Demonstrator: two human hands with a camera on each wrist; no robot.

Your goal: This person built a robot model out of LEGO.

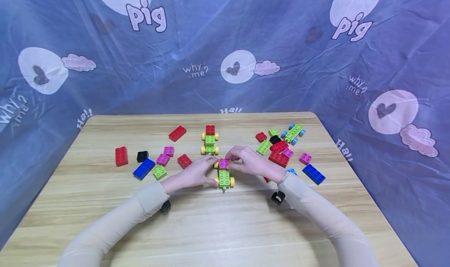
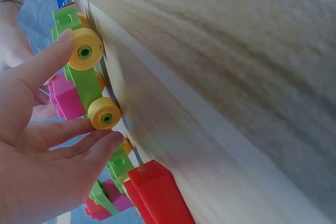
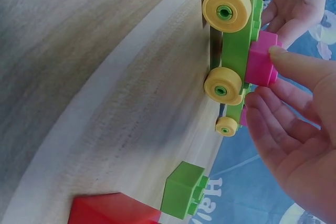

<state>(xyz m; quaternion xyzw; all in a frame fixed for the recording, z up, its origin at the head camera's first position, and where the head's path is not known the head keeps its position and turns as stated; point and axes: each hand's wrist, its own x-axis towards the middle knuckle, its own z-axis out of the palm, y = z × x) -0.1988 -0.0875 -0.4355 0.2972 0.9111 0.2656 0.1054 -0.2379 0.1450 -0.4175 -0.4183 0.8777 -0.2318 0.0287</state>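
A green toy car base with yellow wheels (image 1: 224, 178) stands on the table in front of me, and a pink block (image 1: 224, 164) sits on its far part. My left hand (image 1: 197, 172) holds the base from the left; in the left wrist view its thumb touches one yellow wheel (image 2: 85, 49) and its fingers lie by the other. From the right, my right hand (image 1: 254, 162) pinches the pink block (image 3: 261, 59) between thumb and index finger, as the right wrist view shows. Just beyond stands a second green car base (image 1: 209, 139) carrying a red block (image 1: 210, 129).
Left of the cars lie red blocks (image 1: 121, 156), a blue block (image 1: 143, 169), a black piece (image 1: 142, 156) and pink and green blocks. On the right are several mixed blocks, a blue block (image 1: 314, 174) and a green base with blue wheels (image 1: 294, 133). A printed cloth surrounds the table.
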